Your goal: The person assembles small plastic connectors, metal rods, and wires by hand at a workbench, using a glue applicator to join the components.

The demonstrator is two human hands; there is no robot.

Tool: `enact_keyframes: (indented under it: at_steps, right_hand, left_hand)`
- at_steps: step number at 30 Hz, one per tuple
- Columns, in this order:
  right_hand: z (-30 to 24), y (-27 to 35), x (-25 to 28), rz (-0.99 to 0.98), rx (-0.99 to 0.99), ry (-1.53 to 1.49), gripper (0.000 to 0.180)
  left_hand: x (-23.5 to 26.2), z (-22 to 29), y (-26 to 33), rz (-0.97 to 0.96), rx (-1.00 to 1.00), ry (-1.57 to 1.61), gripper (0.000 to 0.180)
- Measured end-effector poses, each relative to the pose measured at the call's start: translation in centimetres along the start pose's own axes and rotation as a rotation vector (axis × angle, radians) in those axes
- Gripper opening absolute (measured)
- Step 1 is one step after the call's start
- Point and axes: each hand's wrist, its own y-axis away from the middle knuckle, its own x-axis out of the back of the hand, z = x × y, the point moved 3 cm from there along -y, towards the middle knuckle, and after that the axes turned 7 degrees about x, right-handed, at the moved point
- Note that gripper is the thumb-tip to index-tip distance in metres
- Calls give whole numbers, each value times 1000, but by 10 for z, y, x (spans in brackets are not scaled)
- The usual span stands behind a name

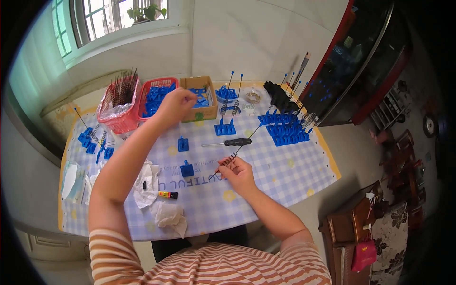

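My right hand (237,175), above the middle of the table, pinches a thin dark rod with a coil spring (232,157) around it. The rod slants up and to the right. My left hand (178,104) is raised at the near left side of a cardboard box (205,114) of blue plastic parts. Its fingers are curled; what they hold, if anything, is hidden. Two small blue plastic parts, one farther (183,144) and one nearer (187,169), stand on the checked cloth between my arms. Beyond my right hand lies a screwdriver with a black handle (237,142).
Red baskets of dark rods (116,124) and blue parts (158,81) stand at the back left. Blue bases with upright sprung rods (289,135) crowd the right, beside black gloves (280,97). A small glue tube (168,195) and crumpled tissues (171,216) lie near the front.
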Motion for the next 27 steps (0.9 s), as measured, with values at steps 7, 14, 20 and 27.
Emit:
enact_keyframes:
  at_steps: [7, 14, 20, 27]
  right_hand:
    - [5, 0, 0, 12, -5, -2, 18]
    - [-4, 9, 3, 23, -56, -21, 19]
    - [-5, 6, 3, 23, -75, -22, 19]
    - [-9, 5, 2, 13, -72, -41, 20]
  left_hand:
    - [-87, -37, -113, -224, -101, -303, 13]
    - [-157, -36, -156, -325, -301, -523, 11]
    - [-191, -47, -170, -447, -317, -593, 13]
    - [-193, -42, -169, -362, -336, -516, 14]
